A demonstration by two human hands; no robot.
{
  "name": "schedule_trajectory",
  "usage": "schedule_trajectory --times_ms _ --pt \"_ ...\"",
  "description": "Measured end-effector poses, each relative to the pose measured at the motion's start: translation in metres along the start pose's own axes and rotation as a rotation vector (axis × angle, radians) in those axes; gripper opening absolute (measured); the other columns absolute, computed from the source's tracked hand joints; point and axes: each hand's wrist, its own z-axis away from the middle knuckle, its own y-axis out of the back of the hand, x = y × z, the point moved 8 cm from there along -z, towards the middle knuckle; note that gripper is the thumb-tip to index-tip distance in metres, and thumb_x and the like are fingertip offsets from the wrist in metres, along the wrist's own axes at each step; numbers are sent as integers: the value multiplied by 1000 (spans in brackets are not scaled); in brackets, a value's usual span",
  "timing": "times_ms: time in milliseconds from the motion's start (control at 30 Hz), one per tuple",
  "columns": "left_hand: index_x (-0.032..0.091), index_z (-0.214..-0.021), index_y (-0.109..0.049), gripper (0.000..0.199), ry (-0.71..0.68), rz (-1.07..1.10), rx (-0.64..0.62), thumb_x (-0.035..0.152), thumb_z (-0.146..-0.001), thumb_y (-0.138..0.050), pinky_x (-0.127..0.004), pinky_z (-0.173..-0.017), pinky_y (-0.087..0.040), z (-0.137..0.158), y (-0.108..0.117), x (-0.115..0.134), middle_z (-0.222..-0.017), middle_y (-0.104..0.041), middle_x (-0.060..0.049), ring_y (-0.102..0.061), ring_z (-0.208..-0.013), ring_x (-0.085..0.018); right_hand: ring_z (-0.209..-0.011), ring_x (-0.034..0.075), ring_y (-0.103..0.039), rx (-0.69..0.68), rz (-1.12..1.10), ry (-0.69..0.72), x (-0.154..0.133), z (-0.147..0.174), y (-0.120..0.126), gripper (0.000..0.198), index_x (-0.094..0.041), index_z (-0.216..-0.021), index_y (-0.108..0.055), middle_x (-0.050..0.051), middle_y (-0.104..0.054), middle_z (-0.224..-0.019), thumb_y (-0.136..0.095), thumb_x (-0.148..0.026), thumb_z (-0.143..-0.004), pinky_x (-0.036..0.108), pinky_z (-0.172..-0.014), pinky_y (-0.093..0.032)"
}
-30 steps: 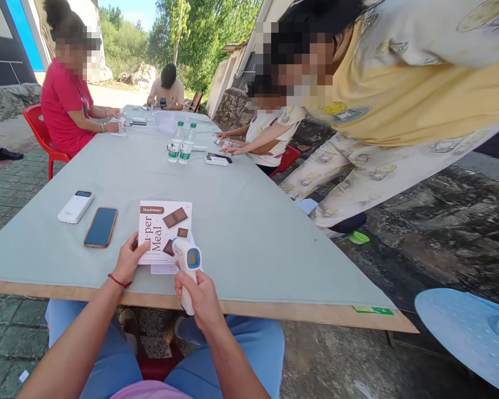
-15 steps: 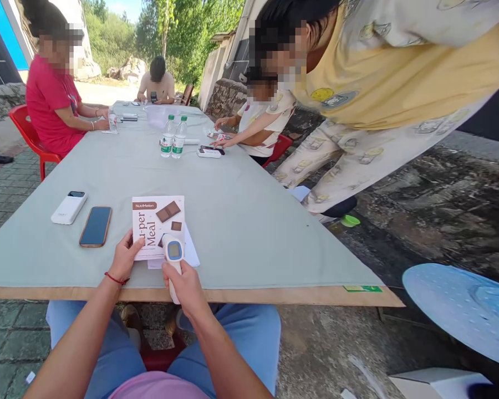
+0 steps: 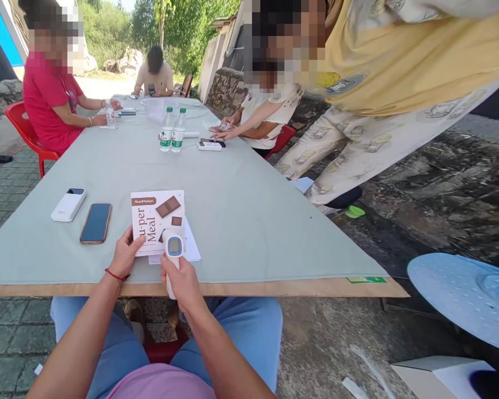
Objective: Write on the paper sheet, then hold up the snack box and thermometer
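My left hand (image 3: 127, 252) grips the lower left edge of a white and brown printed box (image 3: 158, 213), thumb on its front, which reads "NutriMotion" and "Meal". In my right hand (image 3: 183, 281) is a white and blue infrared thermometer (image 3: 174, 249), fingers wrapped round its handle. Its small grey screen faces me, and its head covers the lower right corner of the box. Part of a white paper sheet (image 3: 192, 246) shows beneath the box on the table. Left of my left hand lie a phone (image 3: 95, 223) in a brown case and a white power bank (image 3: 69, 205).
Two water bottles (image 3: 172, 130) stand mid-table (image 3: 241, 221), near a white device (image 3: 210, 145) by a co-worker's hand. A person in red (image 3: 54, 94) sits at left, another at the far end. At right, one sits and one leans over the table. A blue dotted hat-like item (image 3: 461, 293) is lower right.
My hands keep their holds on the box and thermometer. The view has shifted slightly. The person in red has lifted one hand off the bottle at the left.
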Motion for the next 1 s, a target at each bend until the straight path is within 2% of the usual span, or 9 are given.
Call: schedule_trajectory --times_ms 567,767,1000 --pt "19 -123 -63 65 21 11 24 45 -67 -81 -40 -97 -49 2 -1 2 -125 -66 -10 -60 -116 -30 -49 14 -49 14 14 -4 4 0 1 29 -18 -78 -62 -5 -55 -49 -63 -47 -75 27 -53 -38" --pt "18 -125 -61 63 13 5 7 44 -71 -79 -40 -98 -48 1 -1 1 -127 -65 -10 -59 -118 -30 -50 14 -48 16 28 -9 3 2 1 28 -18 -79 -62 -5 -55 -49 -63 -46 -75 27 -54 -38" --pt "19 -117 -66 57 19 2 49 46 -68 -80 -43 -99 -49 -1 4 -3 -125 -67 -10 -57 -121 -32 -52 14 -49 4 33 25 -10 12 2 25 -20 -75 -60 -5 -56 -52 -64 -44 -74 27 -55 -39"
